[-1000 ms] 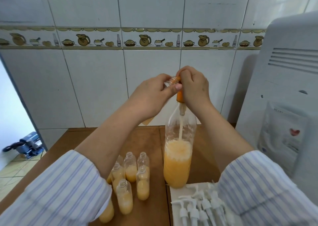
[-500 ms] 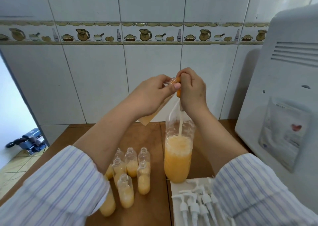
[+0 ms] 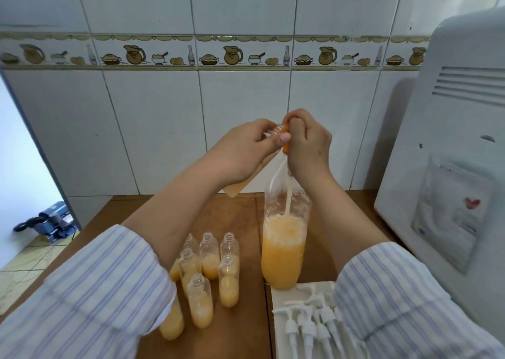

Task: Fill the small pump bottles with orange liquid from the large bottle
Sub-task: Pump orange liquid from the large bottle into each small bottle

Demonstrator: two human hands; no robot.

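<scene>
My left hand (image 3: 246,150) grips a small clear bottle (image 3: 236,190), tilted with its neck up against an orange funnel (image 3: 285,148). My right hand (image 3: 308,145) pinches that funnel over the mouth of the large bottle (image 3: 284,249). A pale stream runs down inside the large bottle, which stands on the wooden table (image 3: 246,216) about half full of foamy orange liquid. Several uncapped small bottles (image 3: 210,260), each partly filled with orange liquid, stand left of it under my left forearm.
Several white pump heads (image 3: 308,323) lie on a white sheet (image 3: 281,290) at the front right. A large white appliance (image 3: 451,167) stands along the table's right side. The tiled wall is close behind. The floor drops off to the left.
Both hands keep their hold at the large bottle's mouth and the stream keeps running. The view has shifted slightly; nothing on the table has moved.
</scene>
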